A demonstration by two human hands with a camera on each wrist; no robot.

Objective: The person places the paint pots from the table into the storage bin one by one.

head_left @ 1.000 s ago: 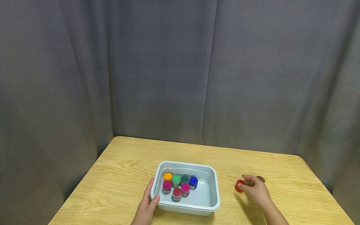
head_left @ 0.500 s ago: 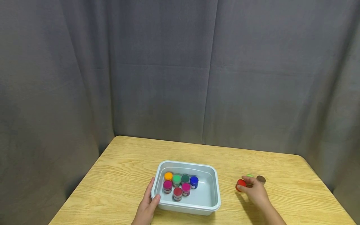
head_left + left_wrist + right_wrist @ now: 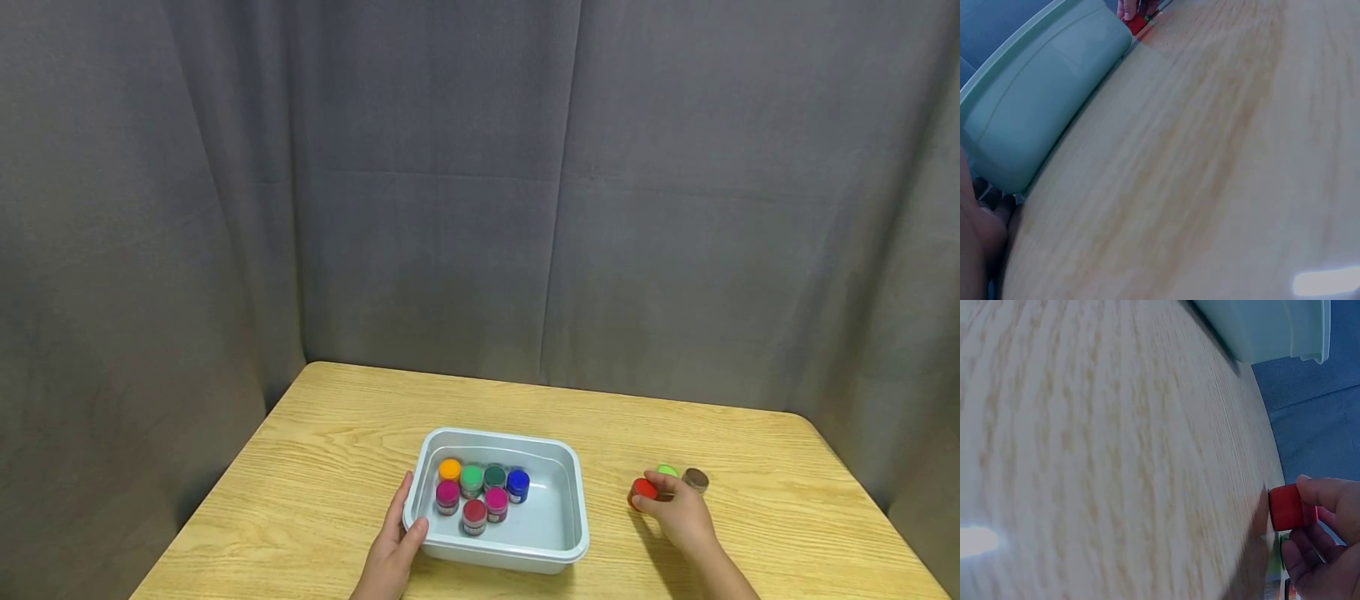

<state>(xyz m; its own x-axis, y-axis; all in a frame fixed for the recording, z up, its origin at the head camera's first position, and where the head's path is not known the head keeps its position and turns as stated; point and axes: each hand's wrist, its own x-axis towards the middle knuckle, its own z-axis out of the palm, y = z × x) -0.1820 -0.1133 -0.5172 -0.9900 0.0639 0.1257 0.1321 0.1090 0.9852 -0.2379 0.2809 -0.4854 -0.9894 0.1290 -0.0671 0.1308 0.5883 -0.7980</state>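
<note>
My left hand (image 3: 392,542) holds the pale blue-grey plastic tub (image 3: 491,553) at its front left corner, thumb over the rim. In the left wrist view, part of the hand (image 3: 982,231) shows beside the tub wall (image 3: 1054,87). My right hand (image 3: 684,512) pinches a small red paint jar (image 3: 642,492) on the table right of the tub. In the right wrist view, thumb and fingers are around the red jar (image 3: 1286,507). Just behind that hand stand a light green-lidded jar (image 3: 667,471) and a brown-lidded jar (image 3: 696,479).
Inside the tub, several paint jars stand upright toward the left, among them an orange-lidded one (image 3: 449,470), a blue one (image 3: 517,484) and a dark red one (image 3: 474,515). Grey curtains (image 3: 435,208) hang behind and beside the wooden table (image 3: 285,508).
My right hand has shifted very slightly, still with the red jar. The light green lid behind its fingers has come into view. My left hand and the tub look unmoved.
</note>
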